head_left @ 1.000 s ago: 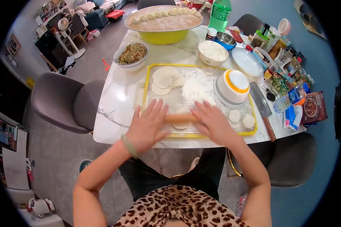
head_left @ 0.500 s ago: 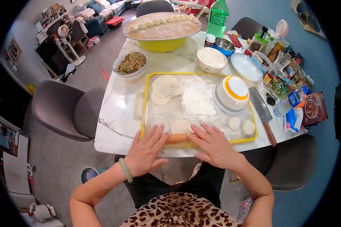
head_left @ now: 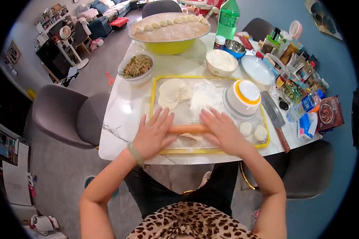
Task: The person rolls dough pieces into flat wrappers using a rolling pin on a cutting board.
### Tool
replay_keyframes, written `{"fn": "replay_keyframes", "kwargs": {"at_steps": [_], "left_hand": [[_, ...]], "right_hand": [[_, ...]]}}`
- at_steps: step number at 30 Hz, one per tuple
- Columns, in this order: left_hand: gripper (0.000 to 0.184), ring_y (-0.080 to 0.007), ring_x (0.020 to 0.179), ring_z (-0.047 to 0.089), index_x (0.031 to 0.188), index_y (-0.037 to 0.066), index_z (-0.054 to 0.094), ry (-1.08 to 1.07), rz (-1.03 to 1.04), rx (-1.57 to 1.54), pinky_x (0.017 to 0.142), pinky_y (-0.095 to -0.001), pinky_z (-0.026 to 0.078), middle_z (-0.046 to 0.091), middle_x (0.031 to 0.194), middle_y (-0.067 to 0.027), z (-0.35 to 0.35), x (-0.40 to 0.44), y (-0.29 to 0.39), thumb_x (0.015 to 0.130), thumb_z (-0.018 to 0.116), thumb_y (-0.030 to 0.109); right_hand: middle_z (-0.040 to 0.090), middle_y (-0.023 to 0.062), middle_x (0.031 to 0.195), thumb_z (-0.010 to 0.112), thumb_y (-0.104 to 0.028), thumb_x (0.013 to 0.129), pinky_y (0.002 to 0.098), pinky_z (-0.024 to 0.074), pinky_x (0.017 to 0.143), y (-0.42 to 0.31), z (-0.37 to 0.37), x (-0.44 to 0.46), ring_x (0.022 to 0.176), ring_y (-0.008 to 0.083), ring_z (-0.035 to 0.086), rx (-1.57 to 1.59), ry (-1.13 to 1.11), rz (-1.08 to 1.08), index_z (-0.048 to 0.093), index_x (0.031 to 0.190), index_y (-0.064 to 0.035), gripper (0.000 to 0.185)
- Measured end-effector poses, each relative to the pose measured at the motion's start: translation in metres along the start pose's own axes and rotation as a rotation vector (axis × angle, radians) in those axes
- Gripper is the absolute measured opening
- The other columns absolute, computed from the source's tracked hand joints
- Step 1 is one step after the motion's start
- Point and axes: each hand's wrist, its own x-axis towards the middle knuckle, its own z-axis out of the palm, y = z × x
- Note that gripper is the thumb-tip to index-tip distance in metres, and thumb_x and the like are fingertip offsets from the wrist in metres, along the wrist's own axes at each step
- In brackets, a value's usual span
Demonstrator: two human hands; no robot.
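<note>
On a yellow-rimmed board [head_left: 195,151], a wooden rolling pin [head_left: 188,129] lies crosswise under both palms. My left hand [head_left: 153,132], with a green bangle at the wrist, rests flat on the pin's left end, fingers spread. Its right end is under my right hand [head_left: 224,132], whose fingers are also stretched out. A thin dough wrapper [head_left: 191,137] shows just below the pin, its edge lifted; the rest is hidden. Beyond my left hand lie several overlapping round wrappers [head_left: 170,91]. Loose flour [head_left: 203,95] covers the board's middle. Small dough rounds [head_left: 245,128] sit right of my right hand.
An upturned white bowl [head_left: 243,104] stands on the board, with a cleaver [head_left: 274,111] to its right. Behind are a filling bowl [head_left: 136,67], a flour bowl [head_left: 221,63] and a round tray [head_left: 171,34] of dumplings on a yellow basin. Jars and bottles crowd the right edge.
Both hands and the rolling pin have moved forward, away from my body, over the dough wrapper. The wrapper, before in front of the pin, now shows on the near side.
</note>
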Motion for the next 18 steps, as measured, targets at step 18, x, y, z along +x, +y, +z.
{"fn": "replay_keyframes", "kwargs": {"at_steps": [18], "left_hand": [[0.087,-0.0342,0.15,0.021,0.154,0.008,0.027,-0.251,0.061,-0.013,0.115,-0.0617,0.019,0.023,0.161,-0.018,-0.027,-0.053,0.045,0.087,0.063,0.05]], "right_hand": [[0.041,0.013,0.153,0.064,-0.03,0.091,0.0515,0.0321,0.112,-0.02,-0.011,-0.035,0.141,0.0398,0.035,0.021,-0.065,-0.075,0.045,0.145,-0.0124,0.06]]}}
